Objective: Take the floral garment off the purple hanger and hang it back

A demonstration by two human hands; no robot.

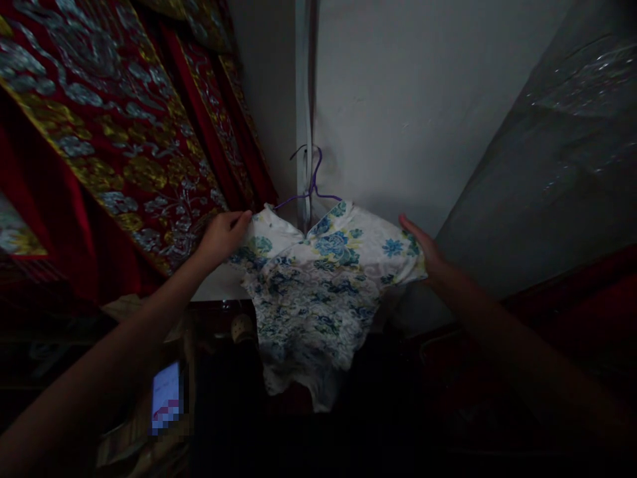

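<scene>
A white blouse with blue and green flowers (318,299) hangs spread in front of me, its lower part gathered and crinkled. Inside its neckline runs a purple clothes hanger (314,189), whose hook rises to a strip on the wall. My left hand (225,234) pinches the blouse at the shoulder on the left. At the other side, my right hand (425,249) grips the short sleeve, thumb up and the other fingers hidden behind the cloth.
Red cloth embroidered in gold and silver (149,133) hangs on the left. A pale wall (398,99) stands behind, with clear plastic sheeting (572,146) at the right. Lower left, a lit phone (166,392) lies on a surface. The bottom is very dark.
</scene>
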